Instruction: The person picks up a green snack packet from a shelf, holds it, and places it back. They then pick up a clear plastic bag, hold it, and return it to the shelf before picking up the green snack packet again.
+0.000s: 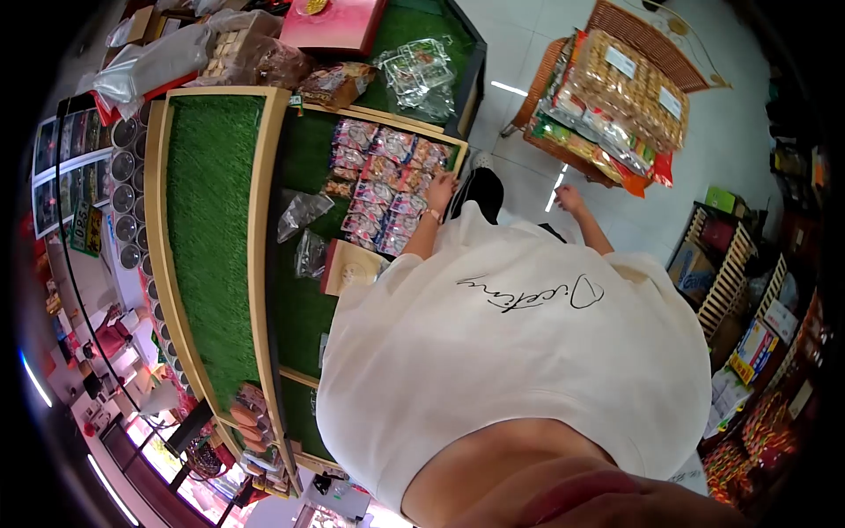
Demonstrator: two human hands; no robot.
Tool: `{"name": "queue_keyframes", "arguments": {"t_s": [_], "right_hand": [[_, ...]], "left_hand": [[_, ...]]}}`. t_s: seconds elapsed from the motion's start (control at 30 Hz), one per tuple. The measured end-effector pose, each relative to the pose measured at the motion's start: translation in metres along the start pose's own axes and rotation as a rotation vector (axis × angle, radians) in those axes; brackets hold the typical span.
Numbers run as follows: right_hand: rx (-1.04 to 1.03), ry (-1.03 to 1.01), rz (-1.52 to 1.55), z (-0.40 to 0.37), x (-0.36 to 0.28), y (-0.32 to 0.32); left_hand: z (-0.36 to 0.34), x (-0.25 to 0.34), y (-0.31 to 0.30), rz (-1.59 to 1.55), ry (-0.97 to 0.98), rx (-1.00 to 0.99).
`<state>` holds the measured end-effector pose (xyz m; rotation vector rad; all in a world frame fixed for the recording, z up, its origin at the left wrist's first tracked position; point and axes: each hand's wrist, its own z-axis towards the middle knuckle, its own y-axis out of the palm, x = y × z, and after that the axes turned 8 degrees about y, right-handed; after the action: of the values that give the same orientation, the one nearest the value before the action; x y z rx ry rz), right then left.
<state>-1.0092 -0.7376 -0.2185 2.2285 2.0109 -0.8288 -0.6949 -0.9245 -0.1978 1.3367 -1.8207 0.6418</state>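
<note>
My left hand (440, 190), with a band at the wrist, is at the right edge of the rows of small snack packs (378, 189). Its fingers look slightly apart and touch or nearly touch the end packs; the exact contact is too small to tell. The packs have clear, pink and blue wrappers and lie on a green turf-lined display shelf (295, 167) with a wooden rim. My right hand (570, 199) hangs over the tiled floor, its fingers loosely bent and apart, holding nothing visible. It is nearest to a wicker chair (539, 97) stacked with bagged snacks (629, 88).
Crumpled clear bags (304, 216) and a beige box (352, 267) lie beside the packs. A clear bag with printed packets (418, 77) and a pink box (330, 25) are on the far shelf. Slatted crates (722, 264) stand at the right.
</note>
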Motion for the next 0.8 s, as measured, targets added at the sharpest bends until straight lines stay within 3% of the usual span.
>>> {"name": "queue_keyframes", "arguments": {"t_s": [0.03, 0.13, 0.2, 0.23, 0.33, 0.43, 0.5, 0.57, 0.63, 0.67, 0.73, 0.77, 0.8], "right_hand": [[-0.015, -0.06, -0.017, 0.011, -0.026, 0.002], [-0.06, -0.198, 0.005, 0.038, -0.102, 0.03], [-0.147, -0.35, -0.072, 0.027, -0.163, 0.053], [-0.116, -0.448, -0.186, 0.026, -0.187, 0.066], [-0.081, -0.644, -0.278, 0.012, -0.248, 0.103], [0.086, -1.006, -0.587, 0.009, -0.282, 0.126], [0.067, -1.0, -0.776, -0.003, -0.303, 0.131], [0.056, -1.038, -0.94, 0.0, -0.312, 0.136], [0.031, -1.021, -0.919, 0.009, -0.315, 0.143], [0.016, -1.015, -0.911, 0.015, -0.316, 0.144], [0.025, -0.866, -0.808, 0.033, -0.316, 0.144], [0.029, -0.792, -0.751, 0.043, -0.316, 0.146], [0.016, -0.669, -0.735, 0.044, -0.325, 0.142]], "left_hand": [[0.019, 0.011, 0.0, 0.095, 0.123, -0.004], [0.071, 0.046, 0.01, -0.061, 0.303, 0.075], [0.116, 0.046, 0.004, 0.271, 0.345, 0.127], [0.123, 0.065, 0.006, 0.305, 0.262, 0.142], [0.141, 0.099, 0.011, 0.865, 0.516, 0.345], [0.172, 0.1, 0.009, 1.003, 0.427, 0.332], [0.19, 0.092, 0.007, 1.051, 0.48, 0.33], [0.203, 0.091, 0.007, 1.097, 0.389, 0.308], [0.206, 0.106, 0.007, 1.064, 0.221, 0.243], [0.211, 0.102, 0.004, 0.959, 0.298, 0.309], [0.219, 0.107, 0.0, 0.751, 0.452, 0.444], [0.224, 0.108, 0.002, 0.826, 0.294, 0.455], [0.228, 0.114, -0.001, 0.796, 0.332, 0.411]]}}
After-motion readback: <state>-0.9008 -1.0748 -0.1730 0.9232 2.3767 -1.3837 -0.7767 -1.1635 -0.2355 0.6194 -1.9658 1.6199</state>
